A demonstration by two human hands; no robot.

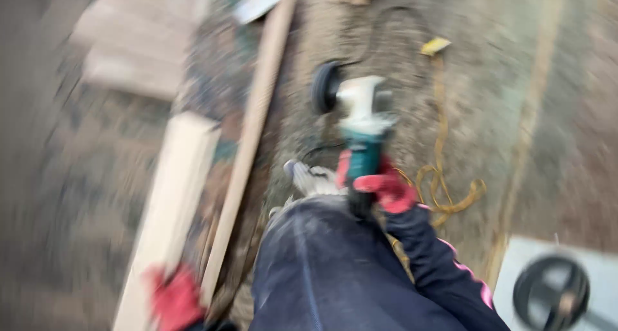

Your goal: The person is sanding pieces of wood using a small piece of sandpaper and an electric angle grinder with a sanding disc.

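Note:
The view is blurred by motion. My right hand (385, 186), in a red glove, grips the body of a teal and grey angle grinder (362, 122) held above the dirt ground, its dark disc (324, 86) pointing left. My left hand (175, 299), also in a red glove, holds the near end of a pale wooden plank (174, 196) at the lower left. A thinner wooden strip (252, 131) lies beside the plank. My knee in dark trousers (322, 266) fills the bottom centre, with a grey shoe (312, 178) beyond it.
A yellow cord (440, 157) loops over the dirt to the right of the grinder. A pale slab with a dark round disc (550, 292) sits at the bottom right. More pale boards (138, 41) lie at the top left.

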